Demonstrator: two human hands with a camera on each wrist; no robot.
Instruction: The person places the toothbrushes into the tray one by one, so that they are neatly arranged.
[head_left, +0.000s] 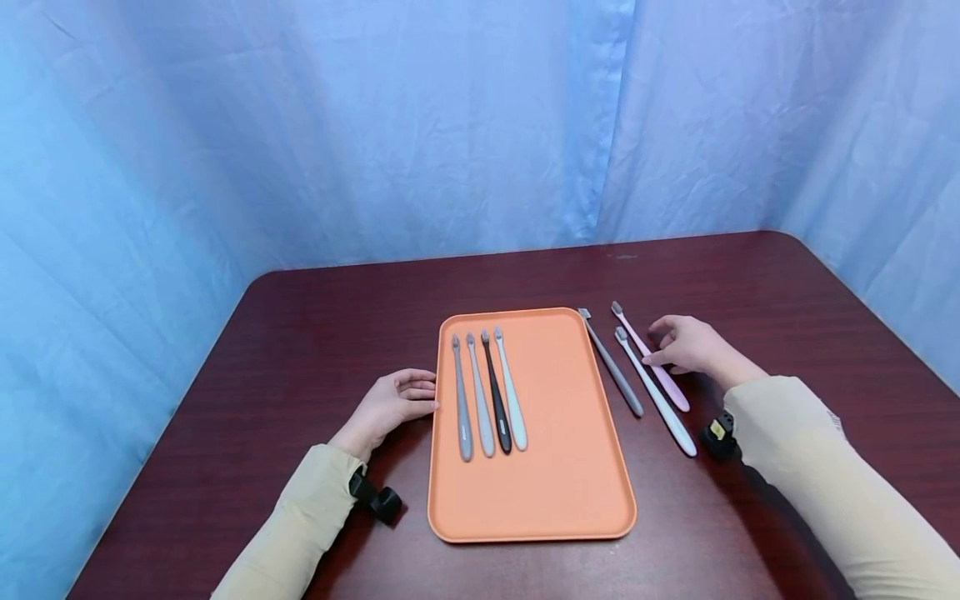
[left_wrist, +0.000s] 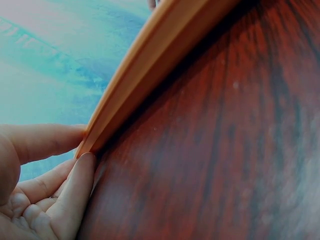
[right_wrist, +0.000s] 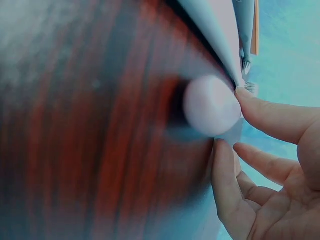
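Pink toothbrush (head_left: 651, 358) flat, bristles away; right hand (head_left: 686, 343) touching.

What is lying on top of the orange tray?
Four toothbrushes lie side by side on the orange tray: grey, light grey, black, pale mint. Nothing covers them.

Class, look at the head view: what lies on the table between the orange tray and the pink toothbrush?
Two toothbrushes: a dark grey toothbrush nearest the orange tray, then a white toothbrush beside the pink toothbrush, in the head view.

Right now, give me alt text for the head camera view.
A flat orange plastic tray holds four slim toothbrushes on a dark red wooden table. The left hand touches its edge; the right hand touches a pink toothbrush outside it.
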